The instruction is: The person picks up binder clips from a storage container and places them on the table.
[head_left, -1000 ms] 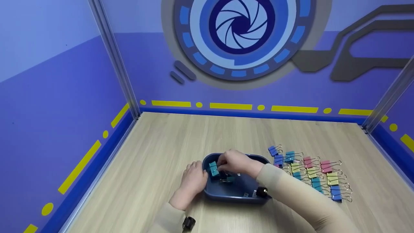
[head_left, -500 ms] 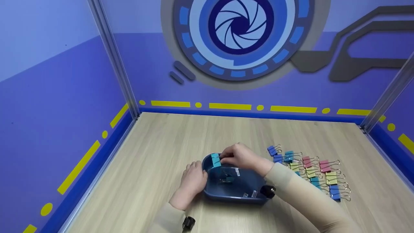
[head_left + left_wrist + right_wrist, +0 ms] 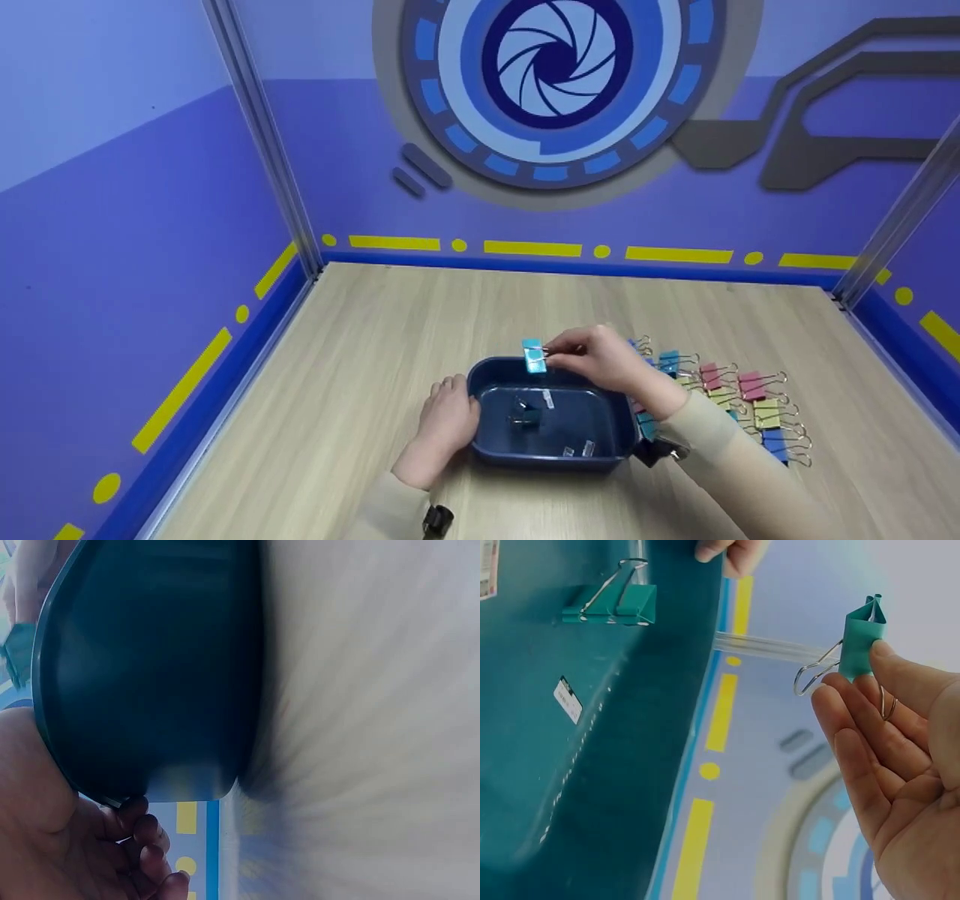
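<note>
A teal binder clip point(image 3: 534, 356) is pinched by a handle between the thumb and fingers of my right hand point(image 3: 604, 360), above the bin's far rim. The right wrist view shows this clip point(image 3: 861, 649) with its two wire handles spread apart. The dark blue bin point(image 3: 551, 460) stands on the table, and one more teal binder clip point(image 3: 634, 606) lies on its floor. Against the bin's left side rests my left hand point(image 3: 448, 412). In the left wrist view its loosely bent fingers point(image 3: 154, 855) lie by the rim, holding no clip.
To the right of the bin, several pink, yellow, blue and teal binder clips point(image 3: 766, 412) lie in rows, partly behind my right arm. Small pieces with printed labels point(image 3: 589, 448) are on the bin floor. Blue-purple panels point(image 3: 180, 225) enclose the wooden tabletop point(image 3: 405, 315).
My right hand has lifted the teal clip up out of the bin and carried it to the right. My left hand has stayed at the bin's left side.
</note>
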Demonstrator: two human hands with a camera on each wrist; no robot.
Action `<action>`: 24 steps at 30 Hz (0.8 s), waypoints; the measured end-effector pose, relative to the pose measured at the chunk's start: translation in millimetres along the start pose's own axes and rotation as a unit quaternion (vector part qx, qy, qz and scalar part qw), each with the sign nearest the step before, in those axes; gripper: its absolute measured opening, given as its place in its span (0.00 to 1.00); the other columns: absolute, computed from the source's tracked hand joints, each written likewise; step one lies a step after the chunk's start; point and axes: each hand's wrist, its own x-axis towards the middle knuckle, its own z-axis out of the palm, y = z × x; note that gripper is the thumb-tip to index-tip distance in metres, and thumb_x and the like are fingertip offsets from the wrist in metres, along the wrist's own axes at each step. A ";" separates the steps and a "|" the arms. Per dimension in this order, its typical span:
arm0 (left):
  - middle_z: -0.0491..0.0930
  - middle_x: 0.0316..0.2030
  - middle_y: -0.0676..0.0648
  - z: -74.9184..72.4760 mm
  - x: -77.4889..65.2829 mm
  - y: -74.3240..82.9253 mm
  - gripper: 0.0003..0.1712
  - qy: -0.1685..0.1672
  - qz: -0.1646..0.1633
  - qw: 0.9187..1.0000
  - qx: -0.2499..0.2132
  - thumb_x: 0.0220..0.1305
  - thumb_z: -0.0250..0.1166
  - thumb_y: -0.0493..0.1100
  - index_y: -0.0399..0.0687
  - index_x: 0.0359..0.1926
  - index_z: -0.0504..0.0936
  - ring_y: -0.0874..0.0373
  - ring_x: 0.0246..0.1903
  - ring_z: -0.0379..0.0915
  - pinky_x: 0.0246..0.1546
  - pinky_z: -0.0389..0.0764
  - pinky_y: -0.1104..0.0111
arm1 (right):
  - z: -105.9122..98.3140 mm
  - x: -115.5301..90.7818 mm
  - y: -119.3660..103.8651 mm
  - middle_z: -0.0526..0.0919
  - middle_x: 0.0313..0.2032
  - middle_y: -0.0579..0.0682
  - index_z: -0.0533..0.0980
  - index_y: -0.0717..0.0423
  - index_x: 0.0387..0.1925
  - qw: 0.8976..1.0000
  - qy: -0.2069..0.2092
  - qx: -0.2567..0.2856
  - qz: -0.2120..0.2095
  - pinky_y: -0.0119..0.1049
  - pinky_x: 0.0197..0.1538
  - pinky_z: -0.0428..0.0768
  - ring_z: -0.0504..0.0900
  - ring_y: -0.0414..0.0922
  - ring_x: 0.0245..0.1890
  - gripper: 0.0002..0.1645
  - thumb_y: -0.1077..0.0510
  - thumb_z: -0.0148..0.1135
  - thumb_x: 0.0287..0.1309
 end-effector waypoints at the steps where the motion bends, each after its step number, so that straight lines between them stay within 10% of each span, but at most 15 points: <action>1: 0.80 0.43 0.35 0.3 -0.1 0.0 0.16 0.002 0.001 1.000 0.000 0.66 0.60 0.39 0.30 0.50 0.76 0.39 0.45 0.74 0.46 0.77 0.48 | -2.3 -5.0 0.6 0.92 0.39 0.48 0.88 0.52 0.44 1.000 0.008 -0.003 0.002 0.33 0.42 0.84 0.88 0.40 0.37 0.13 0.51 0.69 0.64; 24: 0.80 0.41 0.34 -1.6 -0.8 -0.7 0.16 0.006 0.017 1.000 0.002 0.66 0.59 0.39 0.29 0.48 0.77 0.39 0.43 0.74 0.45 0.76 0.49 | -37.8 -132.9 34.7 0.91 0.34 0.48 0.89 0.53 0.38 0.984 0.112 -0.032 0.134 0.28 0.33 0.83 0.83 0.29 0.29 0.07 0.57 0.73 0.58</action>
